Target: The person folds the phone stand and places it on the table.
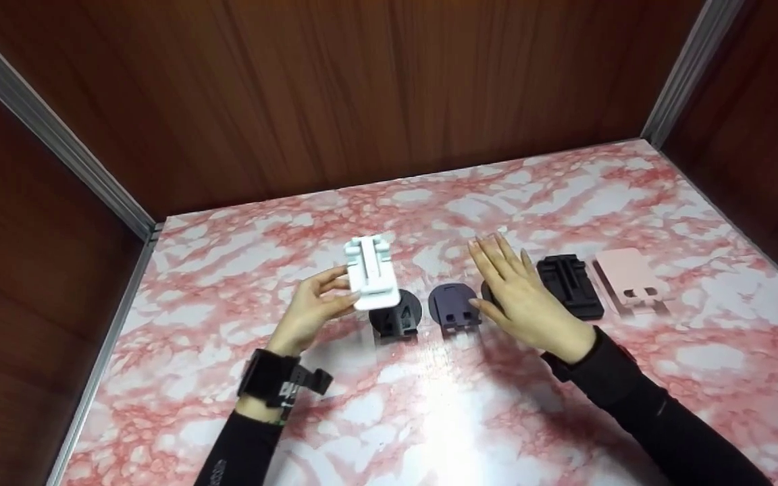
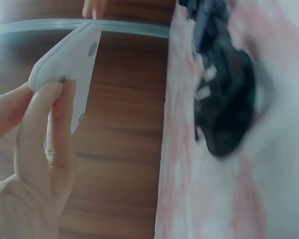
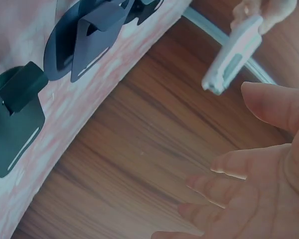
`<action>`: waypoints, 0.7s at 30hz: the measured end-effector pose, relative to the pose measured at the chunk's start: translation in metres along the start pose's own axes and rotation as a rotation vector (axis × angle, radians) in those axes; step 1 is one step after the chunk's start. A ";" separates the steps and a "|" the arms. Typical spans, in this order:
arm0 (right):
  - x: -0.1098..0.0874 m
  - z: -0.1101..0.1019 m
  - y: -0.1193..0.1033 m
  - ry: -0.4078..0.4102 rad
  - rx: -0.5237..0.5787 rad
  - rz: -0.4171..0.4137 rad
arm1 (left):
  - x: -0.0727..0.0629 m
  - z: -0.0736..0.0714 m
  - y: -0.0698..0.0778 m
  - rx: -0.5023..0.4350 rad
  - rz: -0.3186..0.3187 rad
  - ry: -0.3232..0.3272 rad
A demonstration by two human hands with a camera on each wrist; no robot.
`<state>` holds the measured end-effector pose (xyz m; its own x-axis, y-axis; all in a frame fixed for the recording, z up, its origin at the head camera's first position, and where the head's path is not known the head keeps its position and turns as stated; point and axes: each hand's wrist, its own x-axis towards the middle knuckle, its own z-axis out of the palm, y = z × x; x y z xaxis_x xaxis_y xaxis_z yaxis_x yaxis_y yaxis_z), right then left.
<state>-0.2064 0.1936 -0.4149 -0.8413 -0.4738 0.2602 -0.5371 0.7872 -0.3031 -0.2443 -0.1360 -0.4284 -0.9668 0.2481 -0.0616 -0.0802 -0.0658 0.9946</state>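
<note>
A white folding phone stand (image 1: 374,277) is raised above the table, folded flat with its hinged arm toward the head camera. My left hand (image 1: 311,304) pinches it by its left edge; in the left wrist view the fingers press its smooth underside (image 2: 72,62). To the right, my right hand (image 1: 527,300) hovers palm down with fingers straight, holding nothing. Beneath it is a dark phone stand (image 3: 20,124), mostly covered by the hand in the head view. A purple-grey stand (image 1: 455,304) lies between the hands. A black round-based stand (image 1: 399,325) sits partly behind the white one.
Right of my right hand lie a black folded stand (image 1: 571,287) and a pink stand (image 1: 629,273), completing a row. The red-and-white marbled table (image 1: 375,432) meets brown wood-grain panels (image 1: 362,94) at the back and sides.
</note>
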 end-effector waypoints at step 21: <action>-0.012 -0.004 0.015 -0.022 -0.045 0.017 | -0.015 -0.043 -0.036 0.144 -0.191 0.022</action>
<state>-0.2043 0.2122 -0.4186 -0.8518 -0.4683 0.2346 -0.5196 0.8121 -0.2656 -0.2374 -0.1792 -0.4674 -0.9426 0.2211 -0.2502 -0.2284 0.1195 0.9662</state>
